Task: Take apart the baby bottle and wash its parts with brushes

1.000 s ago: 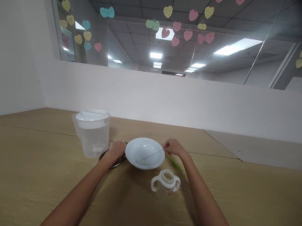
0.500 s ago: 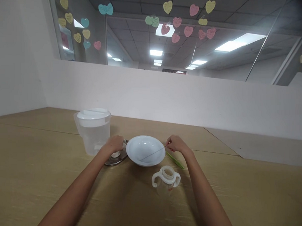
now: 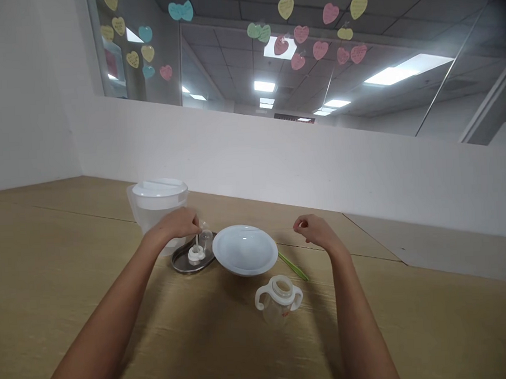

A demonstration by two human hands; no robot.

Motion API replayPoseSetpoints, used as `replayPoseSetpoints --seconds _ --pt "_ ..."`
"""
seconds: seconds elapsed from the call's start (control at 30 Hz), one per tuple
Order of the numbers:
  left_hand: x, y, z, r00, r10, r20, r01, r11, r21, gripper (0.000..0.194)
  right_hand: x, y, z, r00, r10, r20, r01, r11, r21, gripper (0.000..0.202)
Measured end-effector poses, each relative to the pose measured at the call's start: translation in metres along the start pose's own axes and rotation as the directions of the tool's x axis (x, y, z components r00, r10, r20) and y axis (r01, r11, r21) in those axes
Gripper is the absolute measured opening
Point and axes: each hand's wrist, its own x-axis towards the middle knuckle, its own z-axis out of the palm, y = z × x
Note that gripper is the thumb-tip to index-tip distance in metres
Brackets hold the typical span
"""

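My left hand (image 3: 179, 222) pinches a short whitish straw (image 3: 197, 240) that rises from a white bottle collar (image 3: 196, 254). The collar sits in an oval metal tray (image 3: 181, 266), beside a clear dome cap (image 3: 205, 237). My right hand (image 3: 316, 230) hovers right of the white bowl (image 3: 244, 262), fingers loosely curled and slightly apart, with nothing visible in them. Along the bowl's far inside edge runs a faint thin line, perhaps the thin rod. In front of the bowl stands an uncapped clear baby bottle (image 3: 277, 311) with two white handles.
A lidded clear pitcher (image 3: 161, 202) holding water stands behind my left hand. A green long-handled utensil (image 3: 293, 266) lies right of the bowl. Behind the wooden table (image 3: 410, 328) rises a white wall (image 3: 251, 150) below a window with heart-shaped notes.
My right hand has let go of the thin rod and moved right, away from the bowl. My left hand has lifted slightly and shifted left, uncovering the collar in the tray.
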Motion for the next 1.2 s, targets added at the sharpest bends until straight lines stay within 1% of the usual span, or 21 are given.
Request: replayPoseSetpoints --seconds 0.07,0.13,0.2,0.27,0.3,0.37,0.5,0.73,0.87,1.0,1.2 --pt "-0.004 0.002 -0.007 0.998 0.059 -0.024 -0.059 0.998 -0.013 0.022 -0.008 -0.001 -0.012 0.997 -0.006 -0.072 0.011 0.997 0.078 0.013" --pt "-0.004 0.005 -0.009 0.986 0.141 -0.084 -0.148 0.986 -0.076 0.028 -0.017 -0.004 -0.022 0.984 -0.037 -0.172 0.076 0.971 0.228 0.012" --pt "-0.003 0.01 -0.005 0.958 0.227 -0.172 -0.263 0.939 -0.22 0.033 -0.026 -0.009 -0.03 0.96 -0.098 -0.261 0.194 0.907 0.375 0.013" --pt "-0.001 0.018 0.001 0.921 0.298 -0.249 -0.375 0.851 -0.367 0.037 -0.035 -0.017 -0.036 0.937 -0.147 -0.317 0.289 0.836 0.466 0.015" --pt "0.0 0.022 0.005 0.907 0.326 -0.265 -0.412 0.816 -0.406 0.037 -0.039 -0.021 -0.038 0.928 -0.153 -0.34 0.314 0.815 0.488 0.015" --pt "0.001 0.029 0.01 0.888 0.365 -0.281 -0.455 0.79 -0.41 0.037 -0.046 -0.029 -0.042 0.913 -0.146 -0.38 0.332 0.807 0.488 0.016" --pt "0.001 0.039 0.015 0.873 0.381 -0.304 -0.472 0.82 -0.325 0.034 -0.057 -0.038 -0.046 0.898 -0.127 -0.422 0.321 0.844 0.43 0.016" --pt "0.001 0.04 0.013 0.857 0.384 -0.344 -0.469 0.858 -0.208 0.029 -0.065 -0.046 -0.045 0.897 -0.183 -0.403 0.333 0.879 0.341 0.018" --pt "-0.001 0.043 0.01 0.843 0.412 -0.346 -0.479 0.867 -0.134 0.028 -0.068 -0.052 -0.044 0.87 -0.204 -0.45 0.351 0.896 0.272 0.019" --pt "-0.003 0.044 0.008 0.839 0.426 -0.339 -0.484 0.869 -0.106 0.026 -0.072 -0.054 -0.045 0.848 -0.201 -0.491 0.34 0.916 0.212 0.019" --pt "-0.004 0.045 0.007 0.832 0.434 -0.344 -0.488 0.869 -0.084 0.026 -0.077 -0.056 -0.047 0.839 -0.214 -0.5 0.349 0.917 0.193 0.019"
